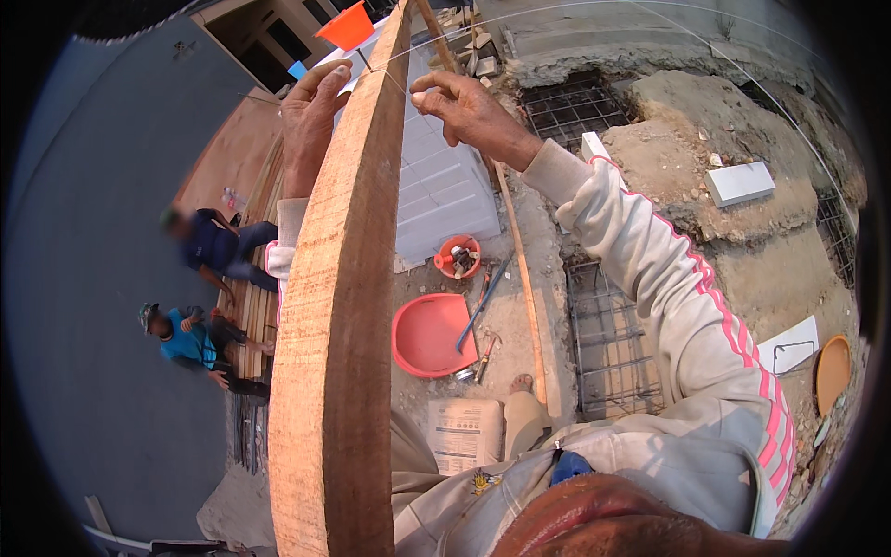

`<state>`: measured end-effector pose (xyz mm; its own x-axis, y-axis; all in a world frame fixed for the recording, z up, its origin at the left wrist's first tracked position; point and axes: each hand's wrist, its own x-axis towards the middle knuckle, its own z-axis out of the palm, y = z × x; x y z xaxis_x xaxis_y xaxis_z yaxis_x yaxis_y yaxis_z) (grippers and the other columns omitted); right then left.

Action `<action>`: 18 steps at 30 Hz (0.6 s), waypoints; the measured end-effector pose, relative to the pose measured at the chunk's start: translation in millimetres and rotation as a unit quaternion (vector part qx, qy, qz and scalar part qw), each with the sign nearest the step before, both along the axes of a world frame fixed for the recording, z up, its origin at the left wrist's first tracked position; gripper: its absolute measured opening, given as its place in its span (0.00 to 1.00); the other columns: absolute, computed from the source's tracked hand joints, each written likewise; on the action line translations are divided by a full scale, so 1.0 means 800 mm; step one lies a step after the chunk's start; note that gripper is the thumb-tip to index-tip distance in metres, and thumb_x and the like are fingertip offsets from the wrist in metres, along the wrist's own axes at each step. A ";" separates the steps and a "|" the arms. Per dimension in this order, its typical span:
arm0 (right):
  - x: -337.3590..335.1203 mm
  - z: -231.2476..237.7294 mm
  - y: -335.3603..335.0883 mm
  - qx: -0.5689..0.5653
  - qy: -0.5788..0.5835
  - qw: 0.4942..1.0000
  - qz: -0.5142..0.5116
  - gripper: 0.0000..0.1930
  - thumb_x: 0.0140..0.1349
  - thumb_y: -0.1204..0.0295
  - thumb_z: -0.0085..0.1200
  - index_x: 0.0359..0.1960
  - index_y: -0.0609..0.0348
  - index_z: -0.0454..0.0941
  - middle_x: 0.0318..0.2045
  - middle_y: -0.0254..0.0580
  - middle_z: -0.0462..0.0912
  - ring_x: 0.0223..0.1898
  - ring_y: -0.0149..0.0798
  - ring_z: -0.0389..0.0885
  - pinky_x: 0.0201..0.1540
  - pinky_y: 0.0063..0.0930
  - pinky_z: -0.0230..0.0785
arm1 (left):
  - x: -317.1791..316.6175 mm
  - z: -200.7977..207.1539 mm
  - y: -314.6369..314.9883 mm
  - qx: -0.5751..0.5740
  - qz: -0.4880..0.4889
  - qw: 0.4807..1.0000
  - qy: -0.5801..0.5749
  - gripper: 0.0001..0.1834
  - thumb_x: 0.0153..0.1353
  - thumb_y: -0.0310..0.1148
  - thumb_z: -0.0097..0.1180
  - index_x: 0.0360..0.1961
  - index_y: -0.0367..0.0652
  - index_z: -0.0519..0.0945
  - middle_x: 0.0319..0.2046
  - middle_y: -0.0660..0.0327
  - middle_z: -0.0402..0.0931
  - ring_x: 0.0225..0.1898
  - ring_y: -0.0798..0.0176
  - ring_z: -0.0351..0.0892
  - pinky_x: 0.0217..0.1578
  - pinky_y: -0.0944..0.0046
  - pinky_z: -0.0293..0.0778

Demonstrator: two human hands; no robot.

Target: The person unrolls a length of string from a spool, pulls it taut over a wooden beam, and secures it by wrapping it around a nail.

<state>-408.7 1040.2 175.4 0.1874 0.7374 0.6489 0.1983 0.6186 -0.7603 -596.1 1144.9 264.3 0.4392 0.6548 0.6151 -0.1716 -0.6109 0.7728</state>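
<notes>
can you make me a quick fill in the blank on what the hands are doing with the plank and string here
1. The left hand rests on the top of an upright wooden ____.
2. The right hand pinches a thin white ____ in its fingers.
3. Below lies a round basin coloured ____.
4. The right sleeve bears stripes coloured ____.

Missing words: plank; string; red; pink

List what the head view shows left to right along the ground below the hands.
Two seated people → wooden board → large red basin → rebar cage → white block → orange dish.
</notes>
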 end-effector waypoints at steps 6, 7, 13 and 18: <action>-0.002 0.017 0.000 -0.003 0.000 0.996 0.084 0.14 0.71 0.64 0.52 0.49 0.62 0.78 0.24 0.29 0.75 0.18 0.18 0.66 0.19 0.14 0.60 | 0.022 0.014 -0.008 0.056 -0.012 0.995 0.080 0.15 0.63 0.39 0.63 0.43 0.38 0.86 0.31 0.58 0.84 0.30 0.70 0.83 0.32 0.69 0.79; 0.002 0.019 -0.007 -0.003 -0.015 0.997 0.081 0.13 0.71 0.65 0.52 0.48 0.62 0.79 0.22 0.27 0.73 0.18 0.17 0.65 0.18 0.13 0.59 | 0.022 0.013 -0.008 0.065 -0.005 0.994 0.085 0.14 0.64 0.39 0.63 0.42 0.38 0.86 0.30 0.59 0.84 0.29 0.71 0.82 0.32 0.70 0.79; 0.013 0.055 -0.049 0.140 -0.169 0.974 -0.061 0.12 0.70 0.67 0.52 0.47 0.61 0.82 0.29 0.36 0.82 0.30 0.26 0.79 0.32 0.24 0.73 | 0.021 -0.003 0.008 0.055 -0.076 0.995 0.024 0.15 0.66 0.41 0.61 0.41 0.39 0.87 0.29 0.60 0.84 0.29 0.71 0.83 0.31 0.71 0.79; -0.001 0.045 -0.087 0.280 -0.197 0.939 -0.018 0.10 0.67 0.71 0.51 0.34 0.66 0.80 0.23 0.46 0.81 0.25 0.40 0.80 0.30 0.33 0.71 | -0.001 -0.035 0.005 0.022 -0.033 0.999 0.005 0.18 0.69 0.44 0.56 0.44 0.38 0.84 0.39 0.54 0.83 0.42 0.60 0.83 0.44 0.60 0.80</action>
